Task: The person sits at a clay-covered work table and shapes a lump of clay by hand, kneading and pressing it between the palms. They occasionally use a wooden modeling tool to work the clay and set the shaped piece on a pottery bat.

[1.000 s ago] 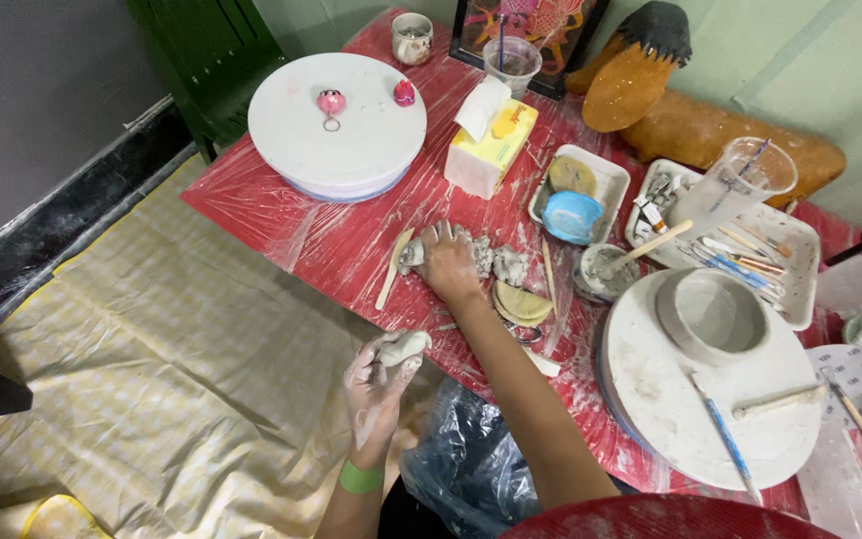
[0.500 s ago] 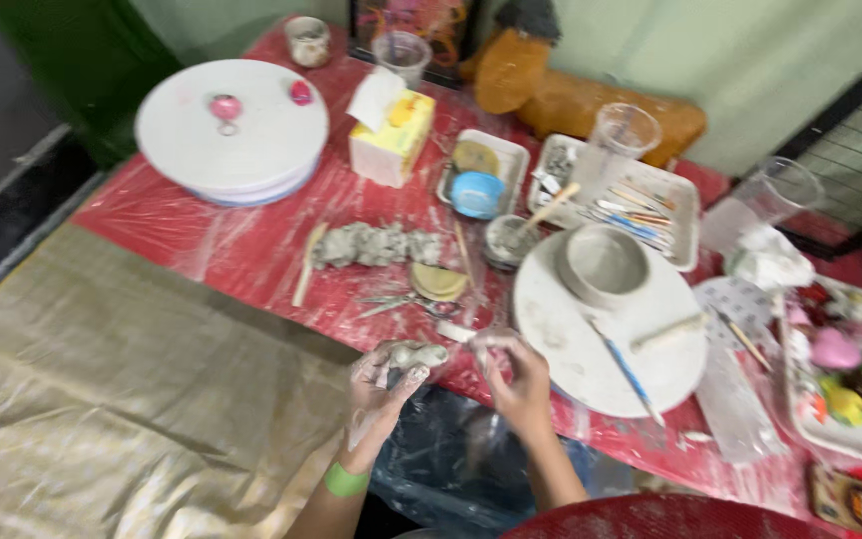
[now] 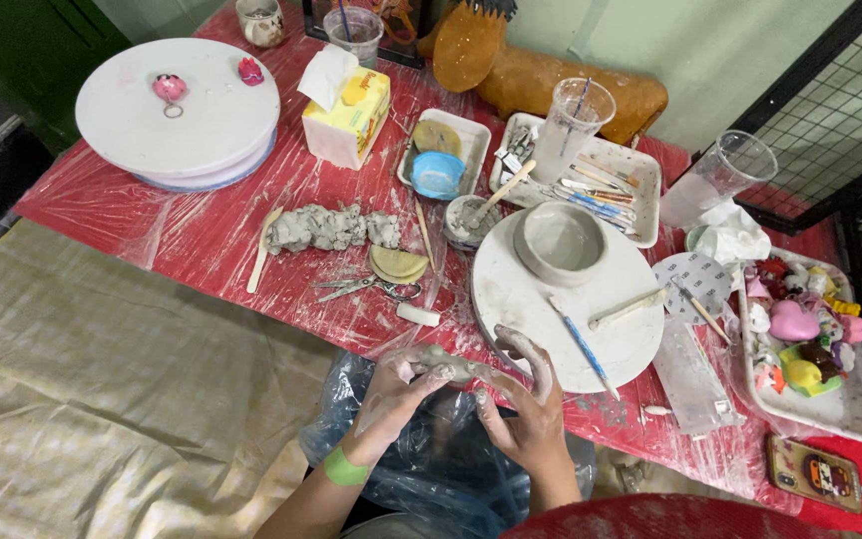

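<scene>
Careful: your left hand [image 3: 398, 384] and right hand [image 3: 523, 404] both pinch grey clay lump [image 3: 451, 361] at bench [image 3: 102, 215] edge, over blue plastic bag [image 3: 431, 459]. Wet fingers likely slip; lump could drop into bag or tear apart.

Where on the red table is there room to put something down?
Bare red cover lies between the white turntable and the wooden stick beside the grey clay lumps. The turntable top is mostly bare too. Around the clay bowl and the tool tray it is crowded. Both hands, left hand and right hand, hold clay at the near edge.
</scene>
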